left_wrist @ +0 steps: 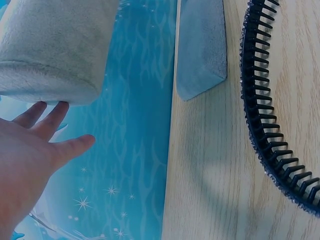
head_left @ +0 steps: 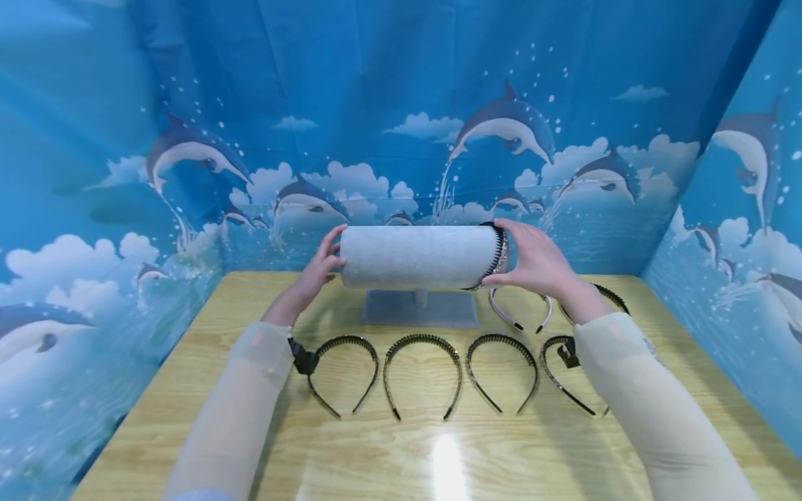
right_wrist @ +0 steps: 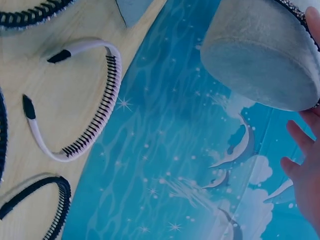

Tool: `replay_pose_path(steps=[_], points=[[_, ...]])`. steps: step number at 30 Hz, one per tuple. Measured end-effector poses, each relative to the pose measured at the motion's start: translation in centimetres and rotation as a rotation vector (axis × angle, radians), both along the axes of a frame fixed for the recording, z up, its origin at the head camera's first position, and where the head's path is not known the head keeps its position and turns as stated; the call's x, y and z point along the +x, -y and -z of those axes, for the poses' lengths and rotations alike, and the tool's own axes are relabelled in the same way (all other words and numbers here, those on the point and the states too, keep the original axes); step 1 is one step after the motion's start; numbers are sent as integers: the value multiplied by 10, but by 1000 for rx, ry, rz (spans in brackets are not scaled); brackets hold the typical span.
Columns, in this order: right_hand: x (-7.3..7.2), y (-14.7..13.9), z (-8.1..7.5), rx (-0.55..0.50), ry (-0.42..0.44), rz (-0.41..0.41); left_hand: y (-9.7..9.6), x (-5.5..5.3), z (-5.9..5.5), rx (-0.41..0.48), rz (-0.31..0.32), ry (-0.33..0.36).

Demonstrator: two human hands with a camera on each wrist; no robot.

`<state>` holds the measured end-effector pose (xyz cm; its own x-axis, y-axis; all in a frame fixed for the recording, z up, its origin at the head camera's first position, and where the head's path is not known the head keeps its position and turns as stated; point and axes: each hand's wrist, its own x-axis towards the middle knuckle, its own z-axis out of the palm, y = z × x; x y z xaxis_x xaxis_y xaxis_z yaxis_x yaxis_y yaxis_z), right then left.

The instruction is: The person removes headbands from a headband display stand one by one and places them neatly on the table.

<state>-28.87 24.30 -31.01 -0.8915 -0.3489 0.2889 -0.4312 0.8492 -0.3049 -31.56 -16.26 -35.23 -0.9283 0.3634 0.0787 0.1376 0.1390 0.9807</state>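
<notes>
A grey plush display roll (head_left: 413, 257) lies level on a stand with a flat grey base (head_left: 388, 309). Around its right end sits a black toothed headband (head_left: 500, 252) with a glittery outer side. My right hand (head_left: 539, 257) holds this headband between the thumb below and the fingers above. At the opposite end, my left hand (head_left: 311, 273) touches the roll with spread fingers. The left wrist view has those fingertips against the roll's end face. Only part of the right hand (right_wrist: 307, 175) shows in the right wrist view, beside the roll's round end.
Several headbands lie in a row on the wooden table, among them a dark one (head_left: 422, 339) and another (head_left: 501, 339). Behind the row are a pale pink headband (head_left: 497, 306) and a black one (head_left: 617, 296), partly behind my right arm. A dolphin-print curtain (head_left: 376, 104) encloses the table.
</notes>
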Motion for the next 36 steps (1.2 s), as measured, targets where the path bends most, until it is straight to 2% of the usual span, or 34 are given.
replay_pose_path(steps=[5, 6, 11, 14, 17, 21, 28, 36], points=[[-4, 3, 7, -42, 20, -20, 3, -1, 1, -3, -5, -12], [-5, 4, 8, -43, 18, -24, 4, -3, 4, -5, -9, -17], [-9, 7, 12, -72, 9, -54, 3, -2, 1, -2, -8, -6], [-11, 7, 15, -113, 26, -57, 1, 2, -4, 1, 2, 7], [-12, 6, 16, -150, 43, -50, -1, 10, -14, -1, 13, 11], [-12, 5, 15, -161, 42, -44, -4, 17, -22, -8, 23, 9], [-11, -1, 15, -198, 83, -27, -2, 2, -4, 10, 4, 13], [-10, -13, 17, -255, 148, -4, 0, -1, 3, 0, -11, -2]])
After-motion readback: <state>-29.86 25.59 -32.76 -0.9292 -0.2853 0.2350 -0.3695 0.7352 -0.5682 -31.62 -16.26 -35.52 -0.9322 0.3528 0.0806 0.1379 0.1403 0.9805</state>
